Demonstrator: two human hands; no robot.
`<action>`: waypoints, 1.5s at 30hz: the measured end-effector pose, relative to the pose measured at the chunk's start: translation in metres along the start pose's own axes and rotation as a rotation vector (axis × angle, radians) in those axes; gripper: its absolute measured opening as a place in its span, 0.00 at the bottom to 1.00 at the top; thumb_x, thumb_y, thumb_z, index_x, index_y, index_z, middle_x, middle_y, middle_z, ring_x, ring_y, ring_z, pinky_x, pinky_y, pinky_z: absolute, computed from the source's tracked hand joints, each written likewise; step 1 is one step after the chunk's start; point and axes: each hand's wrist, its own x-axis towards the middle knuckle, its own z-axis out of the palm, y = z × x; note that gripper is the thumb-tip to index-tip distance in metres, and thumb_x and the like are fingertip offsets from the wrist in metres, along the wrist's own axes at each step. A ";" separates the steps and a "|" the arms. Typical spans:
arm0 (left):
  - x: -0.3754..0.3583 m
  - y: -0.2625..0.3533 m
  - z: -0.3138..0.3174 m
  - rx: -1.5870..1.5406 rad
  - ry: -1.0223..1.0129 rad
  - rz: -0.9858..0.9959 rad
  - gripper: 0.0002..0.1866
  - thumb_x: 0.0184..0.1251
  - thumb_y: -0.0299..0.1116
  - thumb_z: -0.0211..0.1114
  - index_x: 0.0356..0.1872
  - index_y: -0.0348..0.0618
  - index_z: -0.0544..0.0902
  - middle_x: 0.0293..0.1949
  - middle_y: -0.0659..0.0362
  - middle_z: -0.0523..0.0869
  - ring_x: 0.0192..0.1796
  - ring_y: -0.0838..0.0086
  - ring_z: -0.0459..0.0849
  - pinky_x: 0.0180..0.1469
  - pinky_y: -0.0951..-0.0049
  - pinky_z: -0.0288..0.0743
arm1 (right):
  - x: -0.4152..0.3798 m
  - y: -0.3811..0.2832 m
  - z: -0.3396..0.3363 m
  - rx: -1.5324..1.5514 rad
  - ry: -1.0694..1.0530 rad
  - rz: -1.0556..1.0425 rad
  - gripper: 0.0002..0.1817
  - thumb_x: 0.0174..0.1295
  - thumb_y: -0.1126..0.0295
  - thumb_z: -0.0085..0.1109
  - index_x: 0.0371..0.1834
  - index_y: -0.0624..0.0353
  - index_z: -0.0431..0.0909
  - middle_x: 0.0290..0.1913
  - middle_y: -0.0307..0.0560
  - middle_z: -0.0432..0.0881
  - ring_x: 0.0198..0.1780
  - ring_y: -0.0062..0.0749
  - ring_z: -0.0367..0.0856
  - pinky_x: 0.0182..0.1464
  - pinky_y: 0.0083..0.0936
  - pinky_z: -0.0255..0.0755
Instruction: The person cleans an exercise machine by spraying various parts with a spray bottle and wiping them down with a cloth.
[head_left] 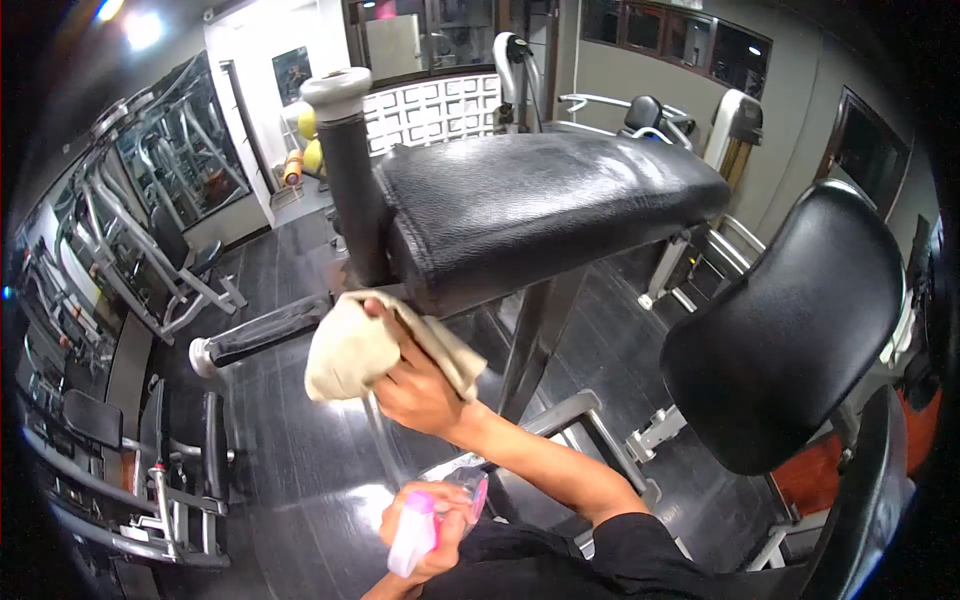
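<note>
My right hand (422, 398) grips a beige cloth (345, 350), its fingers partly covered by the fabric. The cloth is against or just in front of the machine frame, below the near corner of a black padded bench (540, 190); whether it touches is hard to tell. Beside that corner stands an upright black handle (352, 190) with a grey end cap. Lower down, close to my body, my left hand (452, 545) is wrapped round a spray bottle (415, 530) with a pink and white head. Most of the bottle is hidden by the hand.
A black backrest (790, 330) rises at the right. A second padded handle (270, 330) sticks out to the left at knee height. Other gym machines (160, 480) stand at the left on the dark floor (290, 480), and a mirror (180, 140) covers the far wall.
</note>
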 end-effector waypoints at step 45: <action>0.000 -0.022 -0.012 0.077 -0.108 -0.151 0.06 0.59 0.19 0.64 0.37 0.33 0.78 0.34 0.51 0.84 0.25 0.75 0.84 0.28 0.76 0.79 | -0.121 0.120 -0.040 -0.087 0.189 0.916 0.10 0.60 0.79 0.46 0.41 0.68 0.77 0.42 0.61 0.78 0.47 0.55 0.75 0.53 0.42 0.64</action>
